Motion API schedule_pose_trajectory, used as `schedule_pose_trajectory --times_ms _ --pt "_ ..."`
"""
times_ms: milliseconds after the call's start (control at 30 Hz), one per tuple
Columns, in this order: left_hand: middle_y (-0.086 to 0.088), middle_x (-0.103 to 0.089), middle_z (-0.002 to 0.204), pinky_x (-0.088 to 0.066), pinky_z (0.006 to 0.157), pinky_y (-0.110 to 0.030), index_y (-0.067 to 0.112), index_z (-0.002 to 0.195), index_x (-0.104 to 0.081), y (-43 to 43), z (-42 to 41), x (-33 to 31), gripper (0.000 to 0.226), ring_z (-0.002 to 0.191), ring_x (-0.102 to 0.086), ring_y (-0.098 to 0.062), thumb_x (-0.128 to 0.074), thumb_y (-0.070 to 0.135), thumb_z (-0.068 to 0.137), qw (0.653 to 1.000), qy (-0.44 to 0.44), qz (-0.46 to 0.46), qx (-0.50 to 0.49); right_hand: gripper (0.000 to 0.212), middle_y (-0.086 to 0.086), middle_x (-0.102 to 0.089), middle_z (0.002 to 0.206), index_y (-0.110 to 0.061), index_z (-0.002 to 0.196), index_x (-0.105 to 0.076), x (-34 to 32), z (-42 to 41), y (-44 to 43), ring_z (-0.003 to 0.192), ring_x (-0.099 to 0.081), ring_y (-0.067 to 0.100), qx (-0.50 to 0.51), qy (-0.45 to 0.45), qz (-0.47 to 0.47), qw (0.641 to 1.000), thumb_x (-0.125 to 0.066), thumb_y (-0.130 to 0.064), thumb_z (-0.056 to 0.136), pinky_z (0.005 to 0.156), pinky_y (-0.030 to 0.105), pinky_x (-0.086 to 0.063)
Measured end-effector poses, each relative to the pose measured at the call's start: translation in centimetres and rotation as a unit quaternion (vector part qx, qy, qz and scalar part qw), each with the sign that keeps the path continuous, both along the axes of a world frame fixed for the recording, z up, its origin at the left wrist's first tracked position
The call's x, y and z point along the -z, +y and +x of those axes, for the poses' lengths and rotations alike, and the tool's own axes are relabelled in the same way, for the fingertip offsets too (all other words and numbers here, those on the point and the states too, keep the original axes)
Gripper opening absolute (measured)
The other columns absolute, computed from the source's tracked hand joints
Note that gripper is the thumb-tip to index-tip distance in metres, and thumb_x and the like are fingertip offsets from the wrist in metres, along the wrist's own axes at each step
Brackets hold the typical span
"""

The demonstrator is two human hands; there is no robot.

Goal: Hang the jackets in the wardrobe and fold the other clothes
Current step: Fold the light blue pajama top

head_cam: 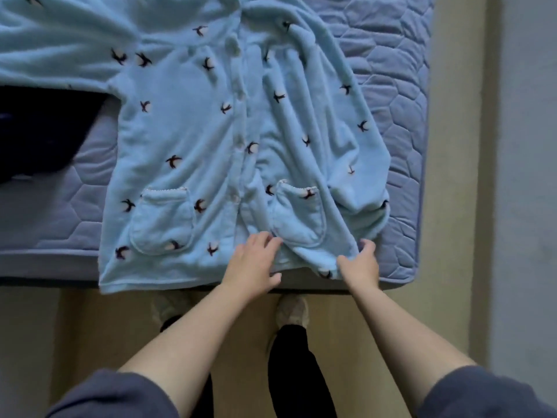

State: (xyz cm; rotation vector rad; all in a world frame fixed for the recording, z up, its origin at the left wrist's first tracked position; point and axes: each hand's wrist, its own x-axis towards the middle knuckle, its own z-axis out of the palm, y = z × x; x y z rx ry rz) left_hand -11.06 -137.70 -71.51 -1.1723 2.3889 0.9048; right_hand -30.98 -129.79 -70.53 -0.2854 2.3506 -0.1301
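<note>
Two hands: both at the near hem of the fleece top (193, 131).
Fleece top: pale blue with dark bird print, spread front-up on the bed (391, 86), hem at the near edge, its right side rumpled.
Left hand (253, 263): grip released, fingers lying loosely on the cloth just below a pocket (298, 218).
Right hand (360, 262): grip pinching the hem's right corner.
Dark garment (39, 131): on the bed, left of the top, partly under its sleeve.
</note>
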Motion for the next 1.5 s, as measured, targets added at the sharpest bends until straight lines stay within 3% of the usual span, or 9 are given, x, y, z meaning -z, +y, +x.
schedule_pose_trajectory --times_ms 100,200,300,433,833,933,1100,1267,1500 --pt "-0.005 -0.042 0.124 -0.040 0.081 -0.039 0.021 0.128 -0.039 1.7 -3.1 1.7 0.049 0.111 -0.045 -0.029 -0.057 0.016 0.083 0.987 -0.119 -0.092 0.057 0.029 0.000 -0.062 0.097 -0.016 0.110 -0.054 0.4 -2.5 1.9 0.086 -0.060 0.020 -0.017 -0.193 -0.050 0.980 -0.060 -0.012 0.081 0.065 0.024 -0.049" --pt "-0.004 -0.048 0.117 -0.043 0.072 -0.037 0.020 0.118 -0.047 0.9 -2.6 1.5 0.029 0.105 -0.051 -0.027 -0.046 0.014 0.089 0.975 -0.178 -0.084 0.105 0.021 0.002 -0.056 0.078 -0.013 0.106 -0.057 0.0 -4.7 3.0 0.057 -0.049 0.012 -0.019 -0.325 0.041 0.944 -0.057 -0.013 0.084 0.047 0.019 -0.037" --pt "-0.003 -0.048 0.118 -0.043 0.077 -0.036 0.021 0.119 -0.047 -1.0 -1.4 0.6 0.033 0.109 -0.052 -0.024 -0.051 0.022 0.086 0.954 -0.228 -0.036 0.194 0.034 0.008 -0.061 0.099 -0.010 0.117 -0.049 0.3 -7.0 1.1 0.077 -0.057 0.018 0.167 -0.267 -0.072 0.946 -0.062 -0.022 0.088 0.060 0.028 -0.045" --pt "-0.005 -0.050 0.118 -0.042 0.085 -0.036 0.021 0.115 -0.049 -1.8 -1.6 -0.9 0.034 0.112 -0.053 -0.025 -0.049 0.037 0.085 0.954 -0.247 0.046 0.167 0.045 0.017 -0.065 0.115 -0.003 0.124 -0.052 0.9 -8.1 -3.9 0.101 -0.065 0.032 0.405 -0.282 -0.173 0.852 -0.070 -0.018 0.086 0.086 0.046 -0.054" --pt "-0.004 -0.057 0.118 -0.044 0.080 -0.034 0.021 0.117 -0.052 -8.7 -12.2 -7.7 0.029 0.105 -0.055 -0.024 -0.044 0.028 0.090 0.983 -0.138 0.124 0.004 0.034 0.014 -0.066 0.115 -0.012 0.118 -0.058 -10.8 -25.7 -6.8 0.089 -0.062 0.030 0.454 -0.058 -0.314 0.832 -0.063 -0.010 0.085 0.076 0.045 -0.051" --pt "-0.004 -0.054 0.123 -0.045 0.088 -0.035 0.019 0.118 -0.051 -11.0 -16.7 -7.5 0.030 0.111 -0.054 -0.024 -0.047 0.030 0.090 0.987 -0.111 0.109 -0.028 0.040 0.003 -0.066 0.101 -0.019 0.124 -0.055 -11.8 -32.1 -7.9 0.079 -0.063 0.025 0.422 -0.042 -0.335 0.842 -0.063 -0.012 0.085 0.065 0.040 -0.050" --pt "-0.003 -0.049 0.128 -0.047 0.084 -0.034 0.021 0.124 -0.046 -12.7 -25.1 -5.8 0.036 0.110 -0.053 -0.023 -0.047 0.032 0.090 0.987 -0.093 0.093 -0.095 0.049 0.003 -0.061 0.124 -0.025 0.129 -0.053 -9.7 -42.6 -10.3 0.106 -0.061 0.027 0.304 -0.038 -0.349 0.886 -0.066 -0.012 0.083 0.083 0.047 -0.050" --pt "-0.004 -0.043 0.131 -0.045 0.091 -0.038 0.021 0.130 -0.041 -13.4 -34.2 -4.2 0.042 0.117 -0.047 -0.024 -0.048 0.030 0.090 0.983 -0.098 0.090 -0.123 0.052 0.005 -0.062 0.125 -0.020 0.130 -0.053 -7.7 -53.2 -13.2 0.099 -0.063 0.020 0.197 -0.080 -0.346 0.914 -0.070 -0.011 0.082 0.081 0.036 -0.053" --pt "-0.006 -0.043 0.130 -0.045 0.091 -0.039 0.019 0.128 -0.043 -14.4 -41.4 -0.8 0.042 0.120 -0.045 -0.026 -0.050 0.028 0.088 0.971 -0.145 0.070 -0.176 0.083 0.005 -0.041 0.147 -0.028 0.150 -0.025 -1.9 -58.9 -16.8 0.129 -0.046 0.030 0.076 -0.012 -0.191 0.979 -0.073 -0.023 0.081 0.104 0.047 -0.042"
